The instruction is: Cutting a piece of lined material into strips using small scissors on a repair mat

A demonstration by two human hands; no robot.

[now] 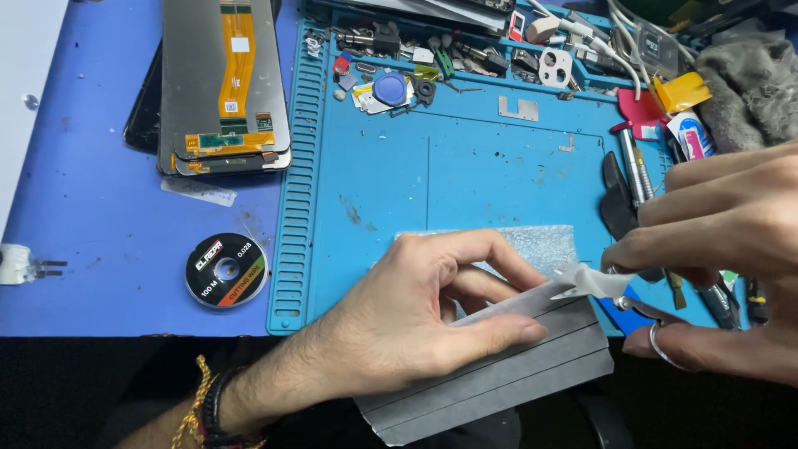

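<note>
The left hand (416, 320) pinches a grey, striped sheet (507, 366) between thumb and fingers, closed firmly on its upper edge and holding it over the near edge of the blue work mat (465, 179). Just beyond the pinch, the right hand (723, 258) works a small pair of scissors (603, 287), fingers through the loops; the blades are slightly parted at the sheet's right corner. The cut appears barely begun: only the corner sits between the blades, and the dark lines along the sheet look uncut. Under the sheet, past the fingertips, lies a speckled silvery patch (544, 245). Well to the left of the pinch sit a wire spool (226, 270) and stacked phone screens (224, 83).
</note>
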